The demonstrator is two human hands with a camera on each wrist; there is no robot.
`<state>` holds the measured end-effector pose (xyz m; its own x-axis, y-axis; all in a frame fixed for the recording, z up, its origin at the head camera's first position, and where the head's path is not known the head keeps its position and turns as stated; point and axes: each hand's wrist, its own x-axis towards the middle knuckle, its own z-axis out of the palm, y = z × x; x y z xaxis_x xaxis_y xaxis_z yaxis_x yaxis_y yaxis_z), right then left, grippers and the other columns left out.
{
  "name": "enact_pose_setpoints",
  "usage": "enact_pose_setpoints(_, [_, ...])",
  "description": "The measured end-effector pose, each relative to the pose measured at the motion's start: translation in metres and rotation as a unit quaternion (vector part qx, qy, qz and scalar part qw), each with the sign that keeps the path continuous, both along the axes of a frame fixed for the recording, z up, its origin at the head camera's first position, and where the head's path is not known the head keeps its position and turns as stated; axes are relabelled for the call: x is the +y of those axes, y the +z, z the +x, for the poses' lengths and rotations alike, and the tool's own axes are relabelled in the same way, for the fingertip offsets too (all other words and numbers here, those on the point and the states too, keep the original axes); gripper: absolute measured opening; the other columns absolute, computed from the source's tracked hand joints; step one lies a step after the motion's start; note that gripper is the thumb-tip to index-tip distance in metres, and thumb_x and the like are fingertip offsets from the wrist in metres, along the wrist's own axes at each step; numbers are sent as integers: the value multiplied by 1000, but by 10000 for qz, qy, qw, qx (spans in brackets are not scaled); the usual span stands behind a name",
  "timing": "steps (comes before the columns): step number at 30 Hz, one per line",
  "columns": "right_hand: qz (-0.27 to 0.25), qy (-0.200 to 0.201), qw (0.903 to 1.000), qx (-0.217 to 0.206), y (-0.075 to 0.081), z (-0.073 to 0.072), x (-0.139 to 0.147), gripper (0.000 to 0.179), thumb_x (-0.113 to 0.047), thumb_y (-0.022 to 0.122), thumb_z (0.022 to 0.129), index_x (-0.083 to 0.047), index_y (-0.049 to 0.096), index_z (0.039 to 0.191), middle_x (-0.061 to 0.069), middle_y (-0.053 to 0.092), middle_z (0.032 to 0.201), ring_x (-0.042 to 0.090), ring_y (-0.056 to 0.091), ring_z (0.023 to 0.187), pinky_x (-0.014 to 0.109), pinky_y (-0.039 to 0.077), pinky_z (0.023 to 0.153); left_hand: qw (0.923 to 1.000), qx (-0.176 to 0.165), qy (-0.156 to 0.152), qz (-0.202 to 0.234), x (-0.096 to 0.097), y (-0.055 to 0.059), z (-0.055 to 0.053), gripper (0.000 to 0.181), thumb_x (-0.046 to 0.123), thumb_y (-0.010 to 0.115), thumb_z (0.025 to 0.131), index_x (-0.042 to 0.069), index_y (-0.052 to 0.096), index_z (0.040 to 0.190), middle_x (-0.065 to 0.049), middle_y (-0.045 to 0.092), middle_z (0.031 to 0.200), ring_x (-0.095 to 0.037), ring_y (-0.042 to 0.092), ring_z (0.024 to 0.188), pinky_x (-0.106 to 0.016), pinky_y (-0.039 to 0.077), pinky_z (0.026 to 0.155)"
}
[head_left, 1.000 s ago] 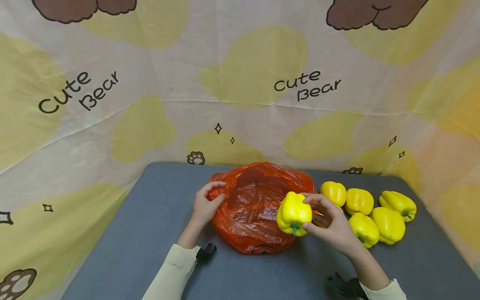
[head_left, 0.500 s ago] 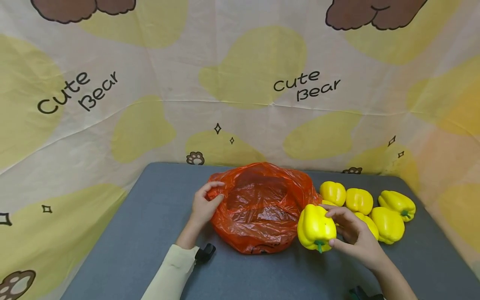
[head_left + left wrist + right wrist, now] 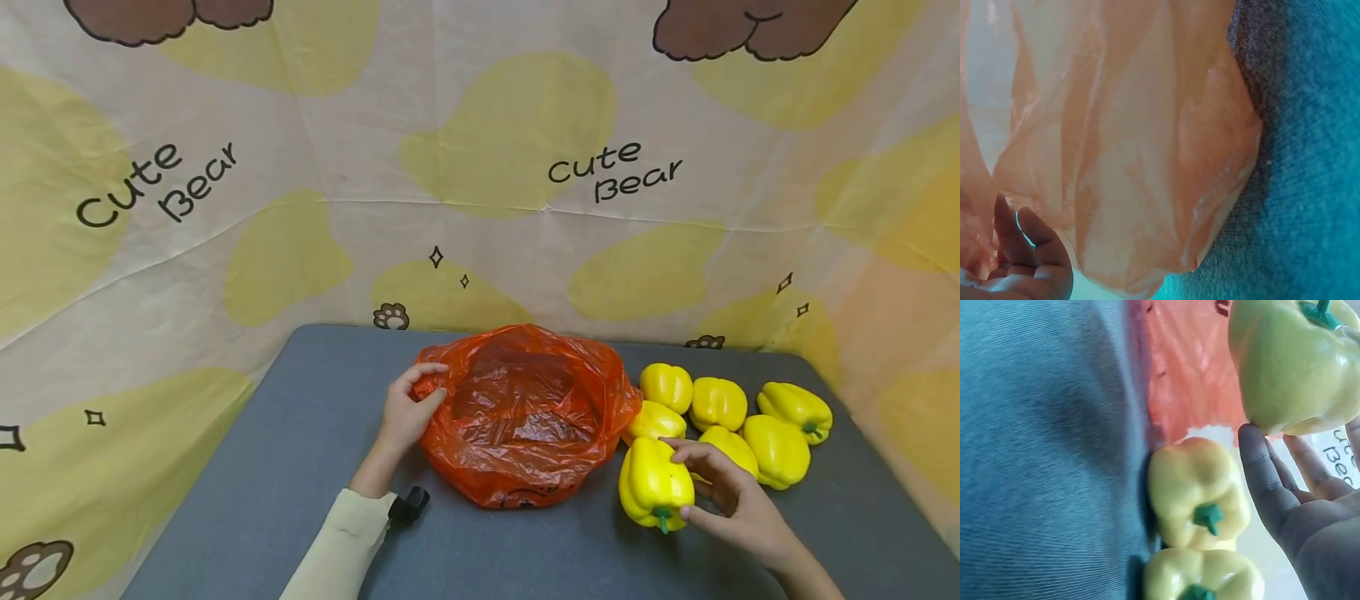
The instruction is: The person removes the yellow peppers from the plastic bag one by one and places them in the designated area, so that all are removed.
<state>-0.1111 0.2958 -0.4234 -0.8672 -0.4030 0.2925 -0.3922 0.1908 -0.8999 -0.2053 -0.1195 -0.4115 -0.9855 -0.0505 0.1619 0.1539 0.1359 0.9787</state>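
Note:
A red plastic bag (image 3: 517,467) stands in the middle of the grey table, its wide mouth facing up and toward me. At its left rim, my left hand (image 3: 405,414) pinches the film; the left wrist view has its fingers (image 3: 1047,250) at the bag's crumpled side (image 3: 1129,137). My right hand (image 3: 742,504) holds a yellow bell pepper (image 3: 655,483) between thumb and fingers, just right of the bag, with the green stem toward me. In the right wrist view this pepper (image 3: 1291,369) shows raised above the fingertips, partly cut off by the frame.
Several more yellow bell peppers lie at the right, among them one against the bag (image 3: 658,419), one at the back (image 3: 666,386) and one farthest right (image 3: 795,410). The table (image 3: 315,417) meets a patterned cloth (image 3: 480,183) behind it.
The right hand has carried the pepper from over the bag's right side rightward and nearer to me. A pepper beside the bag is now uncovered. My left hand stays at the rim.

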Motion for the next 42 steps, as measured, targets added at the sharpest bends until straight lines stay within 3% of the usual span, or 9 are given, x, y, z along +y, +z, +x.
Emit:
enact_pose_setpoints(8, [660,-832,9941,-241,-20,-2,-4,45,5,71,80,-1,50,120,-23,48,130,-7,54,106,23,52,74,10000,-20,16,24,1,1,0,30,-6,62,85,-3,64,115,-21,60,121,-23,59,97,-22,53,76])
enact_pose_setpoints(12, [787,-998,9913,-331,-25,-3,-8,46,1,74,79,-3,51,119,-26,47,129,-8,54,105,25,52,72,10000,18,-32,58,1,0,0,31,-6,61,85,-3,63,116,-21,60,122,-25,59,98,-22,53,76])
enact_pose_setpoints(21, [918,-904,9904,-508,-32,-1,-12,47,-6,76,79,-5,51,119,-23,46,128,-9,52,106,27,53,74,9996,44,-162,231,1,-2,-2,32,-8,60,86,-5,62,117,-23,59,121,-21,60,95,-23,54,74])
enact_pose_setpoints(28, [655,-516,9941,-697,-35,-3,-19,50,-5,74,81,-2,48,123,-13,46,128,-7,52,108,28,55,74,9998,13,-107,145,-5,-30,-17,33,-2,63,87,5,63,119,-16,59,122,-17,60,95,-25,54,74])
enact_pose_setpoints(32, [887,-486,9921,-741,-33,-6,-19,55,-9,75,81,-3,46,127,-2,47,126,-6,53,106,28,54,75,9999,34,-48,-90,-6,-28,-16,35,0,64,86,5,63,120,-15,55,128,-22,56,106,-25,52,80])
enact_pose_setpoints(37, [1655,-665,9835,-319,-25,-6,-16,58,-20,79,79,-12,48,127,2,51,124,-5,55,103,26,53,78,9993,257,-8,-289,-6,-26,-15,41,2,67,85,5,61,125,-15,49,135,-27,49,121,-30,48,89])
enact_pose_setpoints(42, [2561,-992,9615,35,-3,-5,-12,51,-31,78,79,-16,54,122,1,59,118,11,63,97,30,54,74,9991,306,-101,-269,-9,-23,-9,48,7,65,88,13,56,135,-11,49,138,-23,53,112,-27,48,87])
